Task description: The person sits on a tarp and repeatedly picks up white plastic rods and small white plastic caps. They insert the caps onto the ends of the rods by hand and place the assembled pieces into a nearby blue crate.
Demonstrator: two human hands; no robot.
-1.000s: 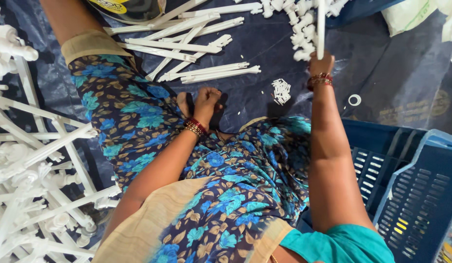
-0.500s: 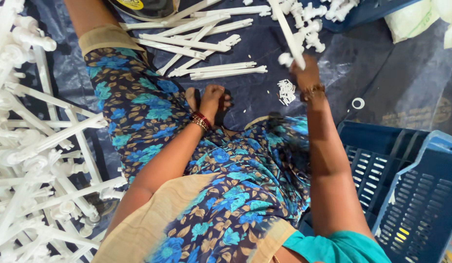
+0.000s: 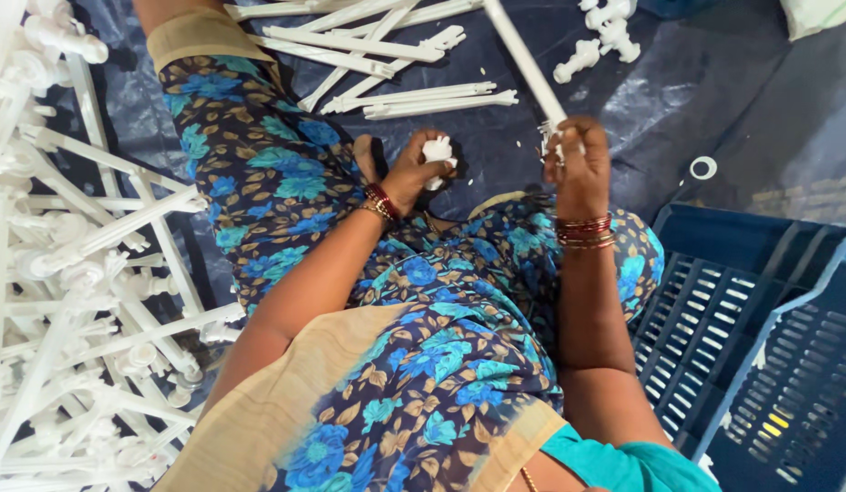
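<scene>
Dark plastic sheet (image 3: 714,82) bears white rods (image 3: 414,96) (and a ring (image 3: 703,168)).

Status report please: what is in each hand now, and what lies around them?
Left hand closed on small white plastic pieces. Right hand grips long white plastic rod at its lower end. Stripped rods on dark sheet ahead; blue crates at right.

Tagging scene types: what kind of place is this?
Probably a small workshop for sorting moulded plastic parts, worked on the floor: heaps of white plastic rods, a dark floor sheet, blue slotted crates.
</scene>
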